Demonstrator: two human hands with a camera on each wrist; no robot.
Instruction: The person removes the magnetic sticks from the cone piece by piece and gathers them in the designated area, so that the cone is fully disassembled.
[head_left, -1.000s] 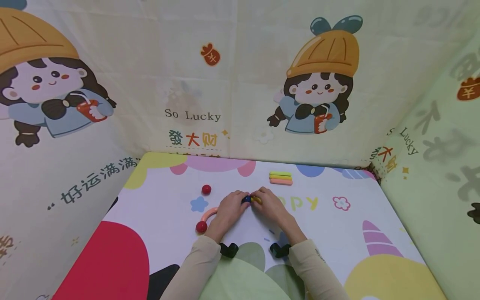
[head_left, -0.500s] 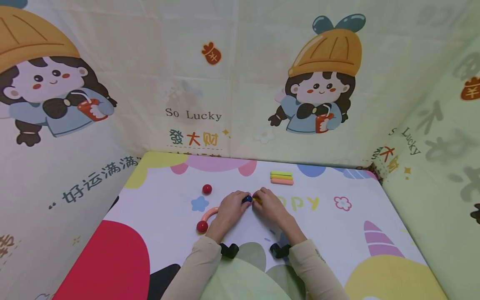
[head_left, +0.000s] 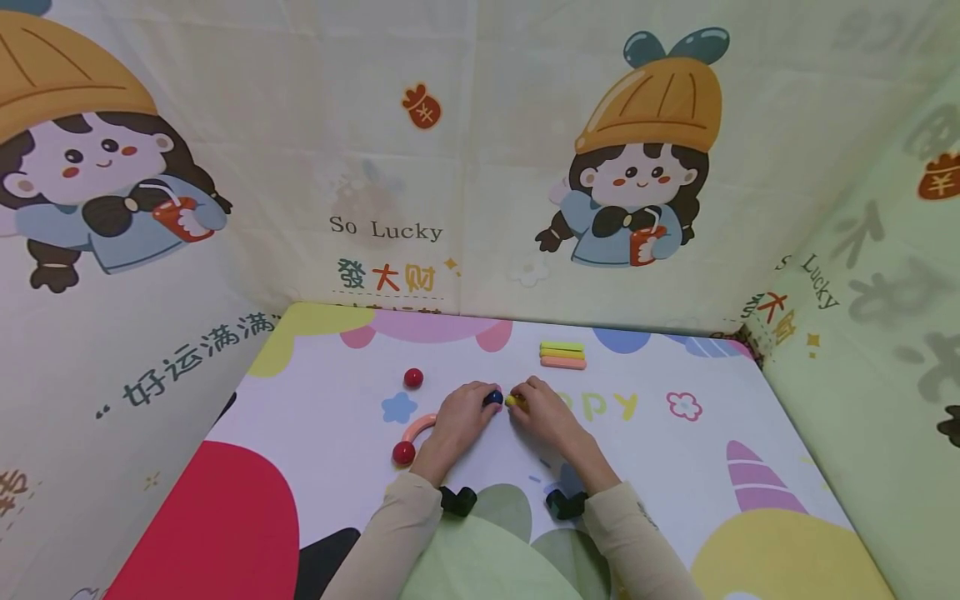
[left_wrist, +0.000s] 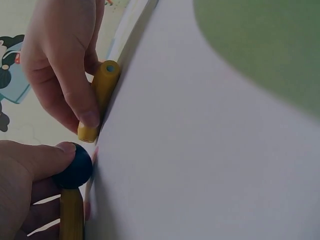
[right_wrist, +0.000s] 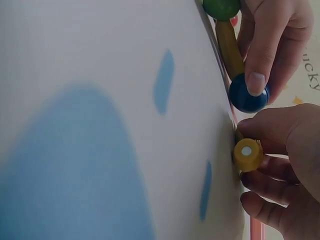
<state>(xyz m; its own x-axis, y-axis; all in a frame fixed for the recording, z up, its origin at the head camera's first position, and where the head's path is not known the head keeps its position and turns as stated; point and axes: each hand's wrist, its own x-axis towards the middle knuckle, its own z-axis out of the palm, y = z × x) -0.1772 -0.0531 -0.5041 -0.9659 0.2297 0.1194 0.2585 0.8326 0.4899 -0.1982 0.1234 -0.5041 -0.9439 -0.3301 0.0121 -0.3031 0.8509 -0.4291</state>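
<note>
In the head view, my left hand [head_left: 461, 417] pinches a dark blue ball [head_left: 494, 398]. The right wrist view shows that ball joined to a curved yellow stick [right_wrist: 229, 47] with a green ball [right_wrist: 221, 7] at its far end. My right hand [head_left: 546, 414] holds another yellow stick [left_wrist: 106, 86] between thumb and fingers, a round pale spot in its end. A small gap separates this stick from the blue ball. Left of my left hand lie a loose red ball [head_left: 413, 378] and a pink curved stick [head_left: 416, 428] meeting a second red ball [head_left: 403, 453].
Beyond my right hand, yellow sticks [head_left: 562, 350] and a pink stick [head_left: 562, 363] lie side by side on the patterned tabletop [head_left: 637, 467]. Printed cloth walls [head_left: 487, 183] stand along the back and both sides.
My right hand has shifted slightly right with its yellow stick, opening a gap from the blue ball that it met a second ago. The left hand stays nearly still.
</note>
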